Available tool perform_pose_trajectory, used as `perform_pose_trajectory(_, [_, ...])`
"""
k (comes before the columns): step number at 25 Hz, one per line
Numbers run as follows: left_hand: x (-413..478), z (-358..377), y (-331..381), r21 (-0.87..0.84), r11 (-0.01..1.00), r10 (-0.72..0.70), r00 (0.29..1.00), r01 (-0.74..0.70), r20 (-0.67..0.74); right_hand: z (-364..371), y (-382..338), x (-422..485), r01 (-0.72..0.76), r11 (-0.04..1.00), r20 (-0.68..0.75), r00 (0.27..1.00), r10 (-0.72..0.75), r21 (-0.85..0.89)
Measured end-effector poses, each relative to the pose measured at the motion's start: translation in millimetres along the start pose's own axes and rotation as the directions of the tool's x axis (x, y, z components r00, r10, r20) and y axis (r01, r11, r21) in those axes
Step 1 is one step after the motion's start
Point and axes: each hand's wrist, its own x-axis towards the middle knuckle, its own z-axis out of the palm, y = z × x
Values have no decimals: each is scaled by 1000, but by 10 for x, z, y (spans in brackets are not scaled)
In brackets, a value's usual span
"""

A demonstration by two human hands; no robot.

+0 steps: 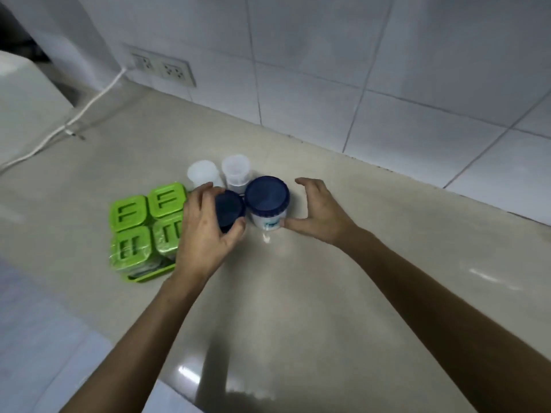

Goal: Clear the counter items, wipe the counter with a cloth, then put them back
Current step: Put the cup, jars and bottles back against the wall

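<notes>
Head view shows two blue-lidded jars side by side near the middle of the beige worktop (298, 293); the smaller jar (228, 210) sits inside the left hand (205, 234), whose fingers (205, 189) curl over its far side while the thumb presses its near side; the larger jar (267, 202) stands touching it at 3 o'clock; the right hand (319, 213) is spread wide around this jar, thumb tip touching its white wall, fingers apart from the lid; two translucent cups (235, 171) stand just behind at 12 o'clock; green-lidded containers (146, 231) in a tray lie at 9 o'clock; wall sockets (162, 68) and a white cable (89, 105) sit at 11 o'clock.
</notes>
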Motion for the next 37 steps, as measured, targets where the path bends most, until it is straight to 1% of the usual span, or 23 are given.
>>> perform_pose_trajectory(2, [70,61,-169,170,982,-93,995,86,36,167,-217,224,-3,999,-6,1000,3,-43])
perform_pose_trajectory(3, [77,105,-198,204,972,-133,989,119,58,238,-277,293,-2,997,-19,1000,0,-71])
perform_pose_trajectory(4, [84,142,-196,201,967,-174,983,158,64,298,-310,335,-2,996,-30,1000,-1,-88])
perform_pose_trajectory(6, [100,161,-178,161,958,-243,970,237,18,374,-346,373,-11,998,-60,998,7,-66])
perform_pose_trajectory(7, [85,156,-153,145,958,-249,968,249,-21,374,-348,351,-14,999,-81,997,10,-45])
perform_pose_trajectory(9, [-4,128,-72,93,972,-208,974,216,-89,286,-295,213,-14,1000,-136,991,14,3])
perform_pose_trajectory(10, [-68,115,0,39,981,-184,977,189,-107,197,-210,94,-22,999,-173,984,30,47])
perform_pose_trajectory(12, [-228,74,174,-93,978,-191,980,185,-62,-18,38,-226,-71,984,-248,962,111,164])
perform_pose_trajectory(14, [-347,118,454,-200,958,-197,978,206,60,-352,412,-642,-128,968,-354,914,200,217])
perform_pose_trajectory(16, [-459,314,792,-251,953,-125,974,171,189,-720,852,-1086,-223,953,-435,852,292,203])
perform_pose_trajectory(19, [-570,785,1432,-312,948,42,948,62,316,-1317,1533,-1648,-387,907,-513,751,416,168])
perform_pose_trajectory(22, [-568,1260,2094,-355,935,188,890,-31,416,-1833,2118,-1959,-461,879,-552,703,447,125])
perform_pose_trajectory(24, [-497,1572,2545,-369,925,261,855,-88,449,-2082,2450,-2093,-483,870,-557,698,450,98])
perform_pose_trajectory(26, [-379,1841,2951,-375,920,294,835,-115,465,-2245,2699,-2179,-505,862,-580,692,429,34])
perform_pose_trajectory(27, [-312,1964,3125,-370,921,301,832,-126,467,-2303,2790,-2207,-502,865,-588,703,400,-12])
perform_pose_trajectory(29, [-173,2147,3359,-344,927,305,832,-147,465,-2341,2898,-2189,-478,863,-590,749,302,-164])
perform_pose_trajectory(31, [-82,2340,3563,-316,935,300,834,-161,463,-2389,3033,-2160,-503,794,-617,757,215,-341])
perform_pose_trajectory(32, [-44,2421,3641,-306,940,288,839,-155,462,-2418,3081,-2136,-525,759,-626,753,202,-386])
perform_pose_trajectory(34, [24,2565,3768,-302,945,256,858,-126,445,-2477,3163,-2101,-537,745,-607,762,226,-397])
perform_pose_trajectory(35, [61,2630,3824,-300,946,249,869,-123,428,-2508,3206,-2082,-530,747,-578,779,243,-401])
perform_pose_trajectory(37, [122,2722,3924,-288,946,261,877,-149,404,-2573,3263,-2048,-531,714,-522,809,269,-456])
